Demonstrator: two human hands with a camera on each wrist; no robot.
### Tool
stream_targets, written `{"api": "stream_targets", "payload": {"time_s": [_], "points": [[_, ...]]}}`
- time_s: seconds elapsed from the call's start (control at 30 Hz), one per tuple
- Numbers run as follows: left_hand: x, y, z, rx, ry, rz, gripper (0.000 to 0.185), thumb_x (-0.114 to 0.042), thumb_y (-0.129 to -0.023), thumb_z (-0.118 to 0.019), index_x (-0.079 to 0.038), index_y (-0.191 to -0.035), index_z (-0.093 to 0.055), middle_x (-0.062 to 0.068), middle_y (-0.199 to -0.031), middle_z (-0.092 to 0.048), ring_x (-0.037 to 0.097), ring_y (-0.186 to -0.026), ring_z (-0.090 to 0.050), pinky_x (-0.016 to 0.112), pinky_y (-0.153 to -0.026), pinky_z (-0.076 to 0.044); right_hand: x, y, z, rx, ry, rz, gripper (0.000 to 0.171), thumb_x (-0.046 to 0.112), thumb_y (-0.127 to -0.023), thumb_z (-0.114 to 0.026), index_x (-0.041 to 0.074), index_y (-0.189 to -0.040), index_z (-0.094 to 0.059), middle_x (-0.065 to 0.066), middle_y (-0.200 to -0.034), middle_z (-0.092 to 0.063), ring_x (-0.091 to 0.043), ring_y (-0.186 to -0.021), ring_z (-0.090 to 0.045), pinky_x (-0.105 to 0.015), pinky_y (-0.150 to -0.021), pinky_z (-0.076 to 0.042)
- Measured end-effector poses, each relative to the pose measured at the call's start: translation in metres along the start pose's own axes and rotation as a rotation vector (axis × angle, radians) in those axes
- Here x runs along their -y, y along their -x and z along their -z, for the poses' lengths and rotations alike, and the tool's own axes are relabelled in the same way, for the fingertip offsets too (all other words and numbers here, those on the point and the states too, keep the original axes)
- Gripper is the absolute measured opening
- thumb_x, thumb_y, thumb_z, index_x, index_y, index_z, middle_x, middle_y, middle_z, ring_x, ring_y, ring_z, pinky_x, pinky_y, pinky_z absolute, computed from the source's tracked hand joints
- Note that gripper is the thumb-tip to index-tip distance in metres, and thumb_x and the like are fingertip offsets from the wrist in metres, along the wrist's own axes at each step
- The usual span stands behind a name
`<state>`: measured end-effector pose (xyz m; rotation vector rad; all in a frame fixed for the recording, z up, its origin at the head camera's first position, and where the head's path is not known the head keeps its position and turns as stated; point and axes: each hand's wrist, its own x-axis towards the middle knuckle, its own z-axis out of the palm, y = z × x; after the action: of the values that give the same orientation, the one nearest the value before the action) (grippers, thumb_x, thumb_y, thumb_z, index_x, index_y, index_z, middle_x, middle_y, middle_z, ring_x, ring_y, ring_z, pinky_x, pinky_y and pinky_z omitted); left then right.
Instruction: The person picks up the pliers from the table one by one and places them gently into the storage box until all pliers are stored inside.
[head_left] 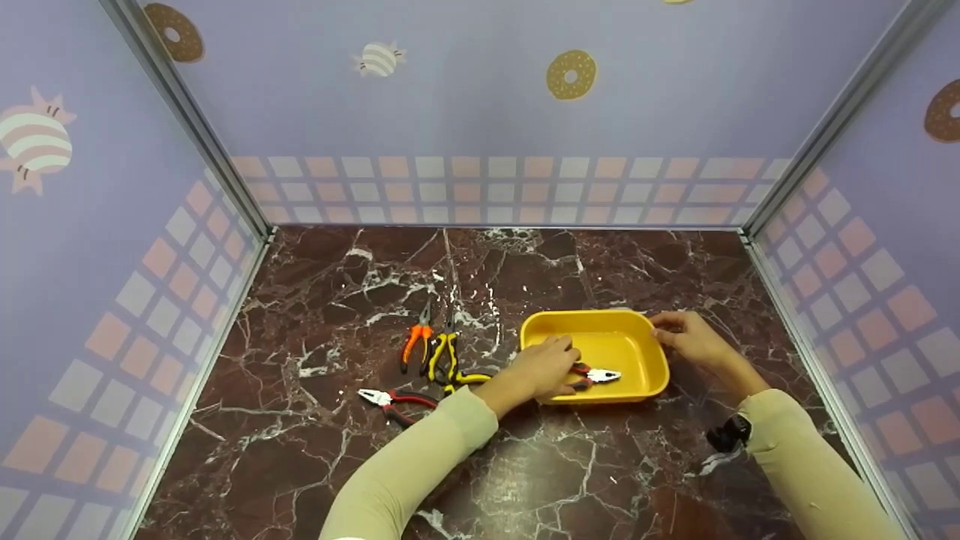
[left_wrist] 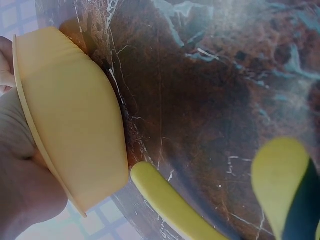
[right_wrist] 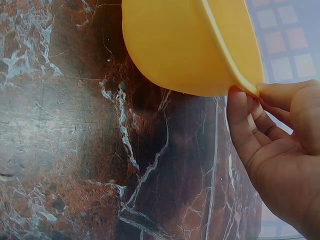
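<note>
Red-handled pliers (head_left: 385, 399): pale metal nose, splayed curved grips, left of the tub (head_left: 615, 349).
Inner pliers (head_left: 600, 376): inside the tub, blunt pale nose, red-and-black handles.
Left hand (head_left: 540, 367): reaches over the tub's left rim beside those handles; I cannot tell whether its fingers pinch them.
Tub: glossy yellow, plastic-looking, a rounded rectangle (a thin lip runs round it).
Yellow-black handles (head_left: 452, 352): curved, left of the tub.
Right hand (head_left: 686, 341): thumb and fingertips pinching the tub's right rim.
Orange-handled pliers (head_left: 418, 335): tapering metal nose, left of the tub.
</note>
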<state>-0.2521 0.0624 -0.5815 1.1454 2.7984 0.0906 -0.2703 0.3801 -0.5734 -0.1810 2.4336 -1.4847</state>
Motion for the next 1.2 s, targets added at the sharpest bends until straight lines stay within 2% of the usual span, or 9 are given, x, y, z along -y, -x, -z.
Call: {"api": "stream_targets", "payload": {"time_s": [0.23, 0.53, 0.87, 1.2], "points": [[0.0001, 0.0006, 0.0000, -0.009, 0.004, -0.003, 0.054, -0.052, -0.092, -0.079, -0.018, -0.133, -0.067, 0.002, -0.128, -0.057, 0.020, -0.121, -0.057, 0.033, -0.094, -0.056, -0.0010, -0.0003, -0.0004, -0.001, -0.012, 0.000, 0.032, 0.002, -0.107, -0.056, -0.016, -0.133, -0.061, -0.036, -0.117, -0.066, -0.030, -0.087, -0.071, -0.034, -0.068, -0.063], [0.0009, -0.0013, -0.0014, 0.009, 0.015, 0.009, 0.057, -0.054, -0.093, -0.078, -0.019, -0.136, -0.066, 0.002, -0.131, -0.057, 0.019, -0.122, -0.056, 0.032, -0.096, -0.056, 0.0029, 0.0020, -0.0002, 0.008, -0.026, -0.014, 0.032, 0.002, -0.107, -0.057, -0.015, -0.133, -0.061, -0.034, -0.111, -0.068, -0.024, -0.078, -0.070, -0.035, -0.063, -0.062], [0.0017, -0.0007, 0.0003, 0.013, 0.043, 0.020, 0.059, -0.055, -0.092, -0.078, -0.017, -0.136, -0.066, 0.001, -0.128, -0.057, 0.019, -0.120, -0.055, 0.031, -0.097, -0.054, 0.0018, 0.0014, -0.0014, -0.003, -0.039, -0.032, 0.031, 0.004, -0.108, -0.056, -0.014, -0.133, -0.063, -0.034, -0.115, -0.067, -0.024, -0.082, -0.069, -0.033, -0.066, -0.062], [0.0036, 0.0000, 0.0005, -0.042, 0.094, 0.015, 0.060, -0.051, -0.092, -0.080, -0.016, -0.138, -0.066, 0.001, -0.129, -0.058, 0.018, -0.124, -0.055, 0.030, -0.101, -0.052, 0.0027, 0.0022, -0.0009, -0.010, -0.020, -0.021, 0.030, 0.004, -0.108, -0.057, -0.013, -0.132, -0.064, -0.033, -0.117, -0.067, -0.025, -0.084, -0.069, -0.034, -0.067, -0.062]]}}
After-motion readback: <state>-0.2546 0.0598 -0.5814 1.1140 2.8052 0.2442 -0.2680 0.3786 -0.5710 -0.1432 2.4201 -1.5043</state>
